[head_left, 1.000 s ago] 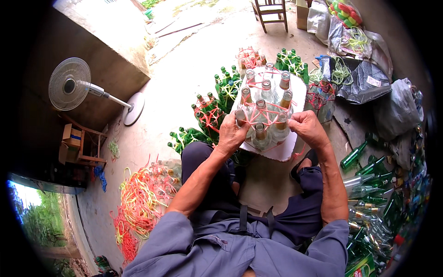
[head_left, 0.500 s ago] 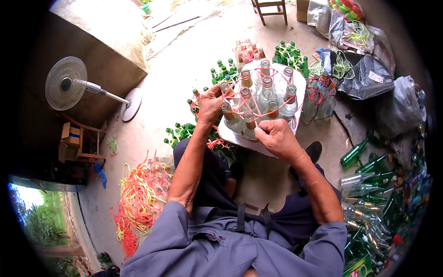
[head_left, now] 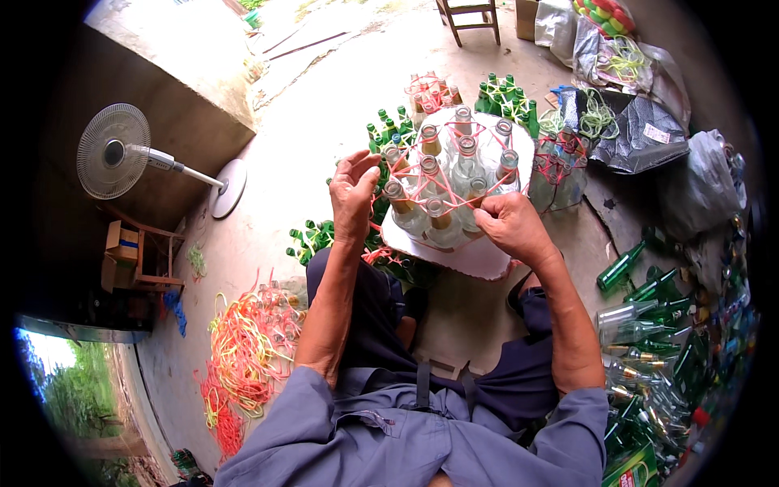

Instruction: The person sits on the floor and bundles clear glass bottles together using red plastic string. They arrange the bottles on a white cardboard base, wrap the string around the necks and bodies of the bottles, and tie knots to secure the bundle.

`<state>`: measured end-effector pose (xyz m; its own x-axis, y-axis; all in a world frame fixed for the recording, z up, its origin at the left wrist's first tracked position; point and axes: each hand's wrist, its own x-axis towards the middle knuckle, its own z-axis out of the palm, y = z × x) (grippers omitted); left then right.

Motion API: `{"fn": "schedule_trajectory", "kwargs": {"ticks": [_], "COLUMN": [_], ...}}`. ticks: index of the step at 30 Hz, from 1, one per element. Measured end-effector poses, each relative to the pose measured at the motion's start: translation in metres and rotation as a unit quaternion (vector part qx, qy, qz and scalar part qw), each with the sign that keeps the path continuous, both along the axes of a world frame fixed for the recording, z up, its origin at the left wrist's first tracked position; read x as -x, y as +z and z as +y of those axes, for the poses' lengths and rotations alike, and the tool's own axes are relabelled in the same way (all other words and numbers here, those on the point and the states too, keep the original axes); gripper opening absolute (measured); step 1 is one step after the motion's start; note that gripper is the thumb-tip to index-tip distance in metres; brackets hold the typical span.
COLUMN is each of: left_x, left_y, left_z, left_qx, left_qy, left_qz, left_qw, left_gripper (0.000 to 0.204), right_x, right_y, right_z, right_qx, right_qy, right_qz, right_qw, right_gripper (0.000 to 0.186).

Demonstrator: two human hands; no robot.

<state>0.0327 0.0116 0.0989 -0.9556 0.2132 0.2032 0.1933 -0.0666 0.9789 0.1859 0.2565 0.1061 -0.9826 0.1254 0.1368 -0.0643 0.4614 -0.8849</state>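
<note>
A cluster of clear glass bottles (head_left: pixel 467 169) stands on a white board (head_left: pixel 446 253) in front of me, laced around their necks with pink strap (head_left: pixel 414 196). My left hand (head_left: pixel 352 195) is raised just left of the cluster, fingers apart and slightly curled, with nothing visible in them. My right hand (head_left: pixel 510 223) is pinched at the front right of the cluster on the pink strap, just beside a bottle neck. Strapped bundles of green bottles (head_left: pixel 503 101) stand behind and to the left of the board.
A standing fan (head_left: pixel 114 151) and wooden chair (head_left: pixel 146 278) are on the left, with tangled straps (head_left: pixel 243 353) below. Loose bottles (head_left: pixel 637 321) pile at the right beside plastic sacks (head_left: pixel 698 195). A wooden stool (head_left: pixel 471 10) stands at the back; another strapped clear bundle (head_left: pixel 560 183) sits right.
My left hand has moved up and away to the left of the bottles, its fingers loosening. My right hand moved down and leftward, then slightly right along the cluster's front, still pinched on strap.
</note>
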Motion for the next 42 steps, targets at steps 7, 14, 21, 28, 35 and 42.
{"fn": "schedule_trajectory", "kwargs": {"ticks": [7,14,21,28,35,42], "left_x": [-0.061,-0.057,-0.05,-0.052,-0.05,-0.055], "left_y": [0.062,0.029,0.023,0.025,0.017,0.018], "left_z": [0.047,0.066,0.07,0.072,0.076,0.077], "left_qx": [0.35,0.454,0.42,0.4,0.388,0.373], "left_qy": [-0.07,-0.033,-0.035,-0.023,-0.009,0.008], "left_qz": [0.417,0.418,0.403,0.413,0.421,0.421], "left_qw": [0.836,0.786,0.812,0.818,0.82,0.827], "left_gripper": [0.077,0.077,0.066,0.054,0.047,0.035], "right_x": [0.001,0.001,0.0,-0.011,-0.016,-0.011], "right_y": [-0.003,0.001,-0.005,0.007,0.019,0.028], "right_z": [0.002,0.002,0.004,0.003,0.003,0.006], "right_qx": [0.006,0.013,-0.006,-0.005,-0.038,-0.101], "right_qy": [-0.005,0.004,0.004,0.015,0.011,-0.055], "right_qz": [0.005,0.011,0.01,0.001,0.023,0.128], "right_qw": [1.0,1.0,1.0,1.0,0.999,0.985], "right_gripper": [0.027,0.026,0.026,0.025,0.026,0.02]}}
